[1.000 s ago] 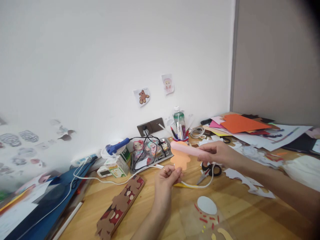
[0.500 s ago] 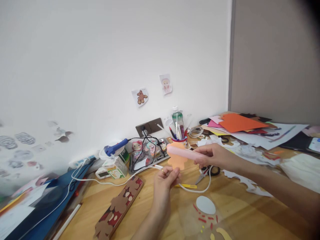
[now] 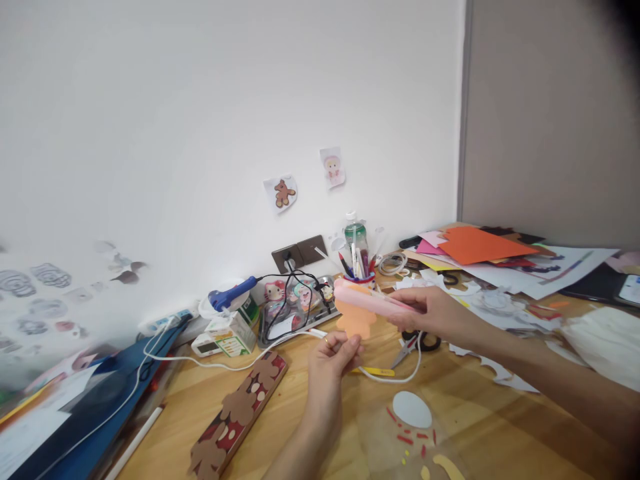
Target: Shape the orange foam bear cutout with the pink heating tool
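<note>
Near the middle of the view, my left hand pinches the lower edge of a flat peach-orange cutout with a wavy outline. My right hand is closed around the end of a pink wand-shaped device, which looks like a mini hair straightener. The device lies across the upper part of the cutout and hides some of it. A narrow gap shows along its length. A white cable loops below my right hand. Scissors and a yellow strip lie on the table behind my hands.
A brown bear-decorated box lies at left front. Behind are a blue glue gun, a metal tray and a pen cup. A white oval and small red pieces lie in front. Orange sheets and paper scraps are piled right.
The pink device has tilted slightly, and a gap now shows along it, with more of the cutout visible below. My left hand has hardly moved.
</note>
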The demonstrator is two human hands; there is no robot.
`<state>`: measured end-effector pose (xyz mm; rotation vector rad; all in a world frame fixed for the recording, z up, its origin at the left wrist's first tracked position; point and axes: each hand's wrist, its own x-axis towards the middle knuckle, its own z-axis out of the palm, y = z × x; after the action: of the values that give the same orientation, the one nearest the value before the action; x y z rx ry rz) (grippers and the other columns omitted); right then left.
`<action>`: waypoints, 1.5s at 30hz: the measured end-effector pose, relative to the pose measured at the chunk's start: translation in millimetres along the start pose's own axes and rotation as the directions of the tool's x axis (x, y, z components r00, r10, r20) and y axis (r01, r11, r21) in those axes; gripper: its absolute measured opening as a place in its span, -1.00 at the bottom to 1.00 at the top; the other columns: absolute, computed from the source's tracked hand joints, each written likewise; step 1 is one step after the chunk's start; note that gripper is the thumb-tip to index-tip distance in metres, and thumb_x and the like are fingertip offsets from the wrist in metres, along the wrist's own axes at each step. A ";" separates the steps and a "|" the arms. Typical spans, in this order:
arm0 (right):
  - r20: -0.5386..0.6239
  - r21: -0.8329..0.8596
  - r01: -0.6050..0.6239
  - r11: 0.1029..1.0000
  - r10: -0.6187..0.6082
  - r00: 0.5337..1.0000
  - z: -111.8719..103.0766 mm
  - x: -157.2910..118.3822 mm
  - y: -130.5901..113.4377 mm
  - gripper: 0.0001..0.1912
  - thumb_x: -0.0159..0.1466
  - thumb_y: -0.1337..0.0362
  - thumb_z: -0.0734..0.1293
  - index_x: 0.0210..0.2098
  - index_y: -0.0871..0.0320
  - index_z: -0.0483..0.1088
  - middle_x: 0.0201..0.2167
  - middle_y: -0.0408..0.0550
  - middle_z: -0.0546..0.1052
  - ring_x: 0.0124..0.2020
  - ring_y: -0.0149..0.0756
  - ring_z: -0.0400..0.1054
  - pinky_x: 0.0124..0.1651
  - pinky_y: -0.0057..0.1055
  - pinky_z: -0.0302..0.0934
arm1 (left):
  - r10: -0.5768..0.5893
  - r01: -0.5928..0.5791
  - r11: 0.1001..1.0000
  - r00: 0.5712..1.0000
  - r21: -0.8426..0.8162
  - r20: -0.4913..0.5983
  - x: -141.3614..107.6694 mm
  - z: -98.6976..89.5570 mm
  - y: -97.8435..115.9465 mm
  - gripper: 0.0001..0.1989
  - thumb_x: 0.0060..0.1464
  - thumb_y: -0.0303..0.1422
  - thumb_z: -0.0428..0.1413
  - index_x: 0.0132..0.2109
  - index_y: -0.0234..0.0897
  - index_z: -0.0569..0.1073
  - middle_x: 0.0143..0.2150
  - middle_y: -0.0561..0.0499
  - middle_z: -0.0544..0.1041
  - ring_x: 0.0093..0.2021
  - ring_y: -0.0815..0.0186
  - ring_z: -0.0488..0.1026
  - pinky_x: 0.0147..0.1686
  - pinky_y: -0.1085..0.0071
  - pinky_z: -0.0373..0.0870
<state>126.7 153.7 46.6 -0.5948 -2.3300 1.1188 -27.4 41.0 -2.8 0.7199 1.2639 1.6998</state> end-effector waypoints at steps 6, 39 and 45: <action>-0.007 0.031 0.013 0.999 -0.012 1.000 -1.9 -1.8 -0.2 -0.71 0.08 0.11 0.21 -0.33 0.18 0.38 -0.56 -0.16 0.35 -0.52 -0.38 0.24 -0.52 -0.51 0.06 | -0.024 0.024 1.000 1.000 0.001 -0.006 2.4 -1.4 -4.2 -0.80 -0.26 -0.33 0.18 -0.52 -0.35 0.34 -0.58 0.08 0.38 -0.55 0.50 0.26 -0.50 0.57 0.19; 0.077 0.178 -0.086 0.980 0.073 0.994 -6.8 -0.6 -4.9 -0.67 0.09 0.06 0.19 -0.49 0.22 0.33 -0.62 -0.11 0.38 -0.57 -0.43 0.26 -0.56 -0.54 0.10 | -0.217 0.240 0.902 0.971 -0.358 0.104 2.3 -4.7 2.6 -0.90 -0.11 -0.38 0.03 -0.39 -0.33 0.32 -0.39 -0.07 0.48 -0.51 0.45 0.33 -0.50 0.51 0.32; 0.083 0.181 -0.085 0.980 0.071 0.994 -6.0 -0.3 -4.3 -0.68 0.09 0.06 0.18 -0.49 0.22 0.34 -0.62 -0.12 0.37 -0.56 -0.41 0.27 -0.54 -0.54 0.10 | -0.288 0.335 0.874 0.940 -0.351 0.181 4.8 -6.4 -2.5 -0.85 -0.04 -0.36 0.02 -0.36 -0.39 0.34 -0.43 -0.07 0.47 -0.53 0.45 0.35 -0.54 0.54 0.33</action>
<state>129.7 154.7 53.3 -0.5884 -2.2499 1.3978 -34.2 42.7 -7.4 0.3590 0.8724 1.5400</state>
